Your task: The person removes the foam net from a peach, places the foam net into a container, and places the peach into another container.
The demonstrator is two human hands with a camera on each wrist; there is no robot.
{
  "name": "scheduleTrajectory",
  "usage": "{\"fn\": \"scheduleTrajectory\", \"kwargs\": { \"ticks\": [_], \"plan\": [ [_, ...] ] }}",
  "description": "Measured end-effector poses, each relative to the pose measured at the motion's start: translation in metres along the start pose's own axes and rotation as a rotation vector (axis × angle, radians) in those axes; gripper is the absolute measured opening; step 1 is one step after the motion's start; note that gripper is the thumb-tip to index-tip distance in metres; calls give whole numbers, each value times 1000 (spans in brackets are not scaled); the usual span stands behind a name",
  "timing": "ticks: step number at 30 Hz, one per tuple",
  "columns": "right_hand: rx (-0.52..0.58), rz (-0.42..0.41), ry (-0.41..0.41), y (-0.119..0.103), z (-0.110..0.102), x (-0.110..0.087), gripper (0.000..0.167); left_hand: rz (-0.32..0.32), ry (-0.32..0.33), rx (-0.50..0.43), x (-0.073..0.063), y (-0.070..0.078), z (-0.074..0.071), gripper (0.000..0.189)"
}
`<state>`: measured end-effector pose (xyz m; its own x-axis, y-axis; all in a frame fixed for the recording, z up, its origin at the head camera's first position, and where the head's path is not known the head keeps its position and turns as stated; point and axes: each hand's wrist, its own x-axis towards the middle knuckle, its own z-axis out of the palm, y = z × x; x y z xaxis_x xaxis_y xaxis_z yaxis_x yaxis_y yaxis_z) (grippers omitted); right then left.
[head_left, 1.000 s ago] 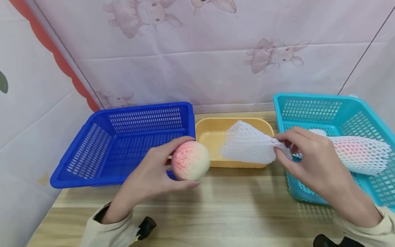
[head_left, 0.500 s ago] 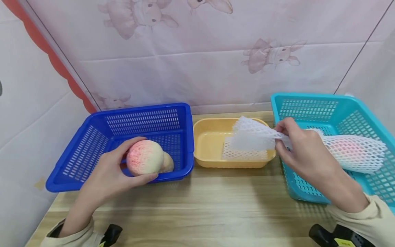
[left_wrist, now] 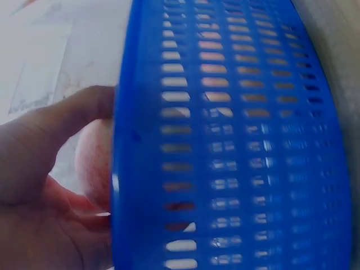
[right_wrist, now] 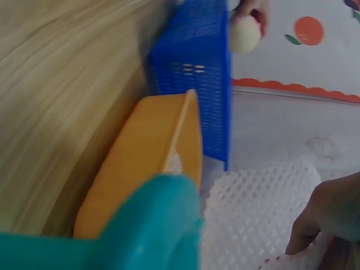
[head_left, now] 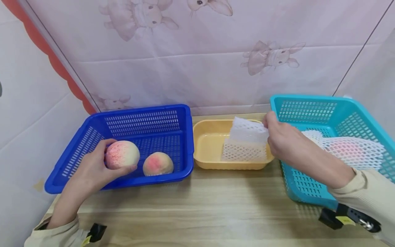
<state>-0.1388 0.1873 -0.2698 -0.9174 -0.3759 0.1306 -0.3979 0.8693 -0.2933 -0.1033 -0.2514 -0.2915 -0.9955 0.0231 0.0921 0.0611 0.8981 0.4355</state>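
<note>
My left hand grips a pink and cream peach over the front left part of the blue basket. In the left wrist view the basket's slotted wall hides much of that peach. A second peach rests inside the basket, near its front right corner. My right hand pinches one end of a white foam net sleeve above the yellow tray. Another flat net sleeve lies in that tray. In the right wrist view the held net hangs from my fingers.
At the right stands a turquoise basket with a net-wrapped peach and more white netting in it. All three containers line up along the back wall. Wooden tabletop runs in front of them.
My left hand has carried the peach leftward from in front of the tray to over the blue basket, uncovering the second peach. My right hand has shifted slightly left and turned over with the net.
</note>
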Motion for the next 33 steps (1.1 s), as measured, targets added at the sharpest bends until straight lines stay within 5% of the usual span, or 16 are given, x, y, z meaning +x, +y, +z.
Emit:
{"fn": "scheduleTrajectory", "kwargs": {
  "ticks": [5,9,16,22,33],
  "plan": [
    [-39,-108,12,-1,11,12,21,-67,-67,21,5,-12,4,105],
    [-33,-114,-12,-3,22,19,25,-108,-127,13,7,-17,8,105],
    [-178,-67,-210,-1,47,18,31,-149,-184,19,7,-20,11,99],
    [-226,-13,-437,4,60,12,71,-153,-245,33,12,-21,9,95],
    [-199,-54,-515,9,62,16,89,-190,-379,89,21,-25,9,90]
  ]
}}
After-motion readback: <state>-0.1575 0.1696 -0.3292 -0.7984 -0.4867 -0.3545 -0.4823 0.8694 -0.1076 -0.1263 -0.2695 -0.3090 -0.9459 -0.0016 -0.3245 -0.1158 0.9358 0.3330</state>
